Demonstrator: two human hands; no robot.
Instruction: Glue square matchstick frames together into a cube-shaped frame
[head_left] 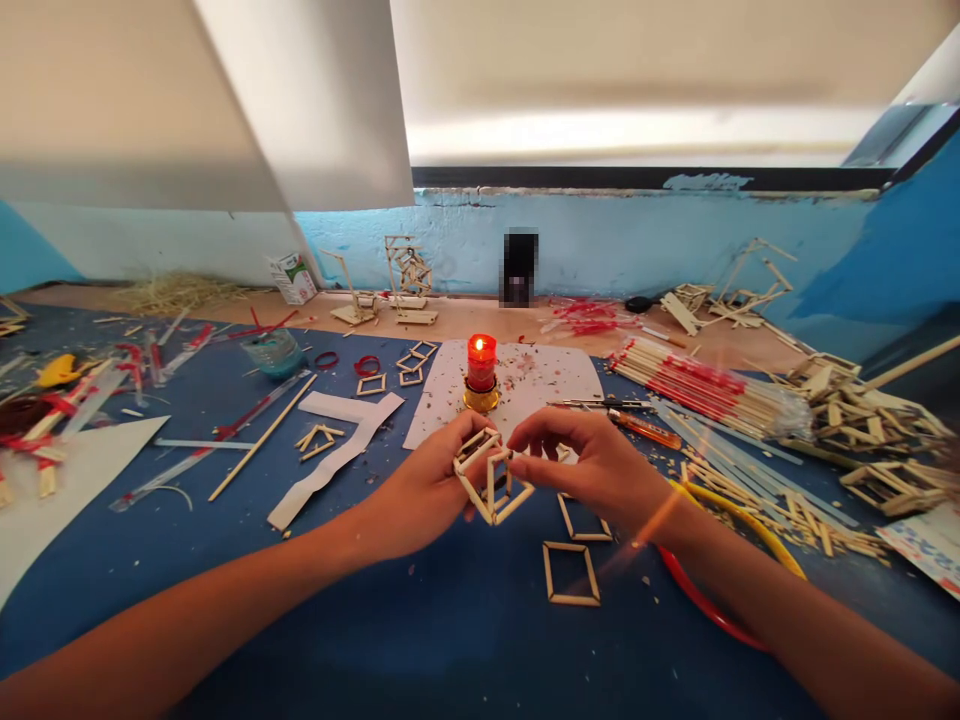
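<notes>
A small open frame of short wooden sticks (491, 485) is held up over the table in front of me. My left hand (442, 470) grips its left side, fingers partly hidden behind it. On the frame's upper right, my right hand (566, 445) has thumb and forefinger brought together at a stick joint; whatever is between the tips is too small to make out. Just beyond the hands burns a red candle (482, 362) on a gold base. Below my right hand lie two flat stick squares, the nearer square (571, 603) whole and the other square (585, 537) partly covered.
Bundled sticks in plastic (697, 385), an orange cutter (645, 428) and a yellow-and-red ring (750, 500) lie right. White paper strips (345, 450), a long stick (262, 437) and a plastic cup (276, 352) lie left. Finished stick shapes (411, 280) stand along the wall.
</notes>
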